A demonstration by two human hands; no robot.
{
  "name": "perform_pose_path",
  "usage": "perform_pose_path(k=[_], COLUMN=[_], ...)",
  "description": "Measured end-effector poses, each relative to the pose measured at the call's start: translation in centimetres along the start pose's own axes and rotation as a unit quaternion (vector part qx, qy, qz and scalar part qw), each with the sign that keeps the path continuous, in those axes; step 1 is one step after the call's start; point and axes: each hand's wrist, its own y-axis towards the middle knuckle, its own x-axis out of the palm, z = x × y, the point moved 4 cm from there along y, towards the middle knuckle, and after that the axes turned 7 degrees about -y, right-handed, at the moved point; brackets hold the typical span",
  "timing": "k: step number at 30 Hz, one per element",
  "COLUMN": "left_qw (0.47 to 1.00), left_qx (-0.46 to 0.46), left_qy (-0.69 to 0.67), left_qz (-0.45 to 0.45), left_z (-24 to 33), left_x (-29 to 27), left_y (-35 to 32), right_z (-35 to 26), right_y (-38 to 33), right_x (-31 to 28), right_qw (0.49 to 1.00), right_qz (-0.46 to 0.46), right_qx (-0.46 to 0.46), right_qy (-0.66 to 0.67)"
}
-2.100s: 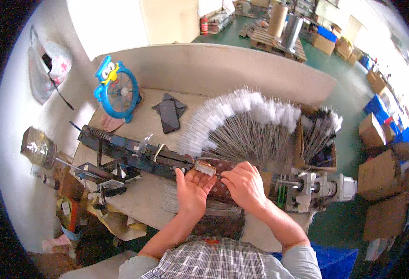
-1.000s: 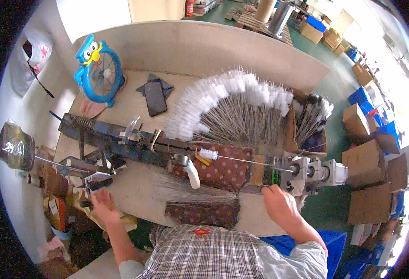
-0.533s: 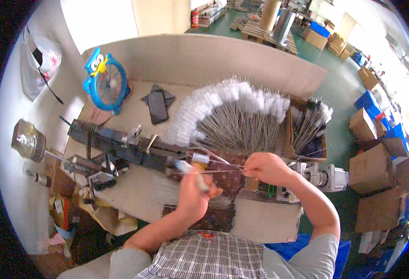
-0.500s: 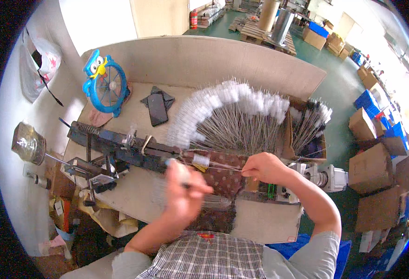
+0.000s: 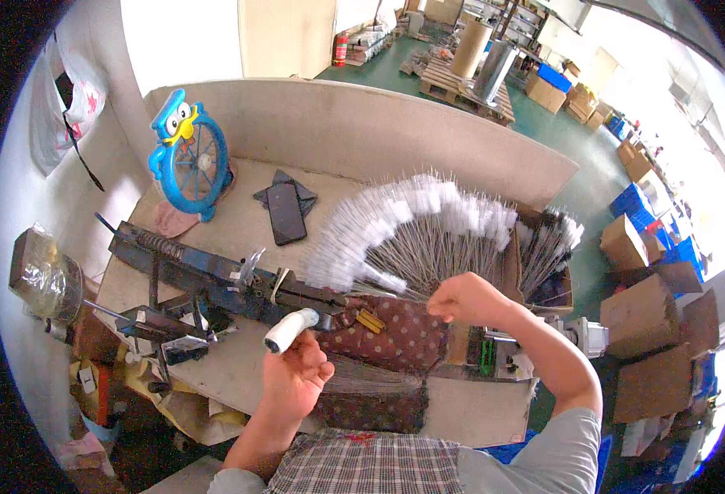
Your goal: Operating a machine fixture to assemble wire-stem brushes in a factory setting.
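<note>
My left hand (image 5: 295, 380) is raised over the bench's near edge and grips the white bristled end of a bottle brush (image 5: 288, 329), which points up and left. My right hand (image 5: 464, 298) is a closed fist above the dotted brown cloth pad (image 5: 404, 339); it seems to pinch the brush's thin wire stem, which is too fine to see clearly. Just behind both hands lies a long dark metal twisting machine (image 5: 214, 280). Beyond my right hand, a fan of finished white-tipped wire brushes (image 5: 412, 226) is spread on the bench.
A blue bird-shaped fan (image 5: 188, 156) stands at the back left, with a dark phone (image 5: 284, 212) on grey cloth beside it. A cardboard box holding more brushes (image 5: 548, 251) sits at the right. A small motor unit (image 5: 577, 333) is at the right edge. Cardboard cartons (image 5: 643, 329) stand on the green floor.
Both hands left the machine, spread wide apart, then came back together. My left hand now holds a white brush head up, and my right fist has pulled away to the right.
</note>
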Motion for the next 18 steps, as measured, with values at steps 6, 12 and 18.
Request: perform_pose_path(k=[6,12,18], left_qw=[0.997,0.903,0.227], left_qx=[0.052,0.082,0.437], left_qy=[0.048,0.42,0.859], left_qz=[-0.006,-0.036,-0.139], left_z=[0.2,-4.7,-9.6], left_x=[-0.7,-0.2,5.5], left_y=[-0.1,1.8,11.9], right_z=[2.5,7.7,9.5], right_y=[-3.7,-1.2,1.7], right_x=[0.5,-1.5,-1.8], right_qw=[0.993,0.968,0.956], right_qz=[-0.007,0.213,0.189], right_qx=[0.033,0.103,0.154], right_qy=[-0.114,0.086,0.166])
